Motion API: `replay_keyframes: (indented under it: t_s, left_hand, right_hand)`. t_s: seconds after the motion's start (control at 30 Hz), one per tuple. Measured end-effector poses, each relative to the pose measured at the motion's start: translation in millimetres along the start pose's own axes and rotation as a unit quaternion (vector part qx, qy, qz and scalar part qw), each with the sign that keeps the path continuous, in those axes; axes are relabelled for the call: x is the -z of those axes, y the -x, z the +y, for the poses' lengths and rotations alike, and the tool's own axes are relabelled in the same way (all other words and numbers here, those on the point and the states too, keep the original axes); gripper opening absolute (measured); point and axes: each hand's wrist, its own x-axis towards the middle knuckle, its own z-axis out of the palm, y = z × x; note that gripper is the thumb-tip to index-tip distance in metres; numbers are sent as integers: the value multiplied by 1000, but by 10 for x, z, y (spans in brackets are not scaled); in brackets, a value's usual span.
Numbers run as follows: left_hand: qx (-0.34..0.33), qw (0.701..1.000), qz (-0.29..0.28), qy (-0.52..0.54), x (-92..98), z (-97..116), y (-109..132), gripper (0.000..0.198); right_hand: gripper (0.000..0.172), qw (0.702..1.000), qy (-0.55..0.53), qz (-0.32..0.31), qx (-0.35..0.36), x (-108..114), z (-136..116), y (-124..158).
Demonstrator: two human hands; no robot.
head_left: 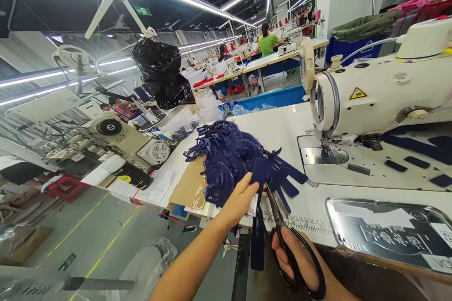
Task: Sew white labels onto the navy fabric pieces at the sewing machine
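My left hand (243,197) is closed on a navy fabric band (259,173) at the table's front edge. One long end of the band hangs down past the edge. A white printed label (253,205) shows just under my left fingers. In my right hand (303,256) are black-handled scissors (276,207), my fingers through the loops. Their blades point up and away, against the navy fabric beside my left hand; the tips are partly hidden. Behind both hands lies a heap of navy bras (229,160), with loose straps and bands spread to its right.
To the right stands a white sewing machine (381,94), with navy pieces on its bed. A brown cardboard sheet (187,181) lies left of the heap. A black plastic bag (158,73) hangs above. Another machine (120,138) stands left. A person in green (267,44) sits farther back.
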Motion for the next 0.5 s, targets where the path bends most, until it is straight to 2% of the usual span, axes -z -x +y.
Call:
replay_keyframes:
  t_s: [0.1,0.23,0.37,0.5]
  left_hand:
    - [51,985,27,160,75,-49,-43,16]
    - [66,958,23,276,198,-87,-68,10]
    - [64,962,8,265,273,-115,-32,6]
    - [78,978,-20,193,311,-155,5,26]
  right_hand:
    - [54,1000,2,18,3,-2,58,9]
    - [55,997,-61,32,-25,-46,115,-46]
    - [54,992,-111,30,-57,-113,63,-134]
    - [54,990,-117,36,-65,-140,-30,-175]
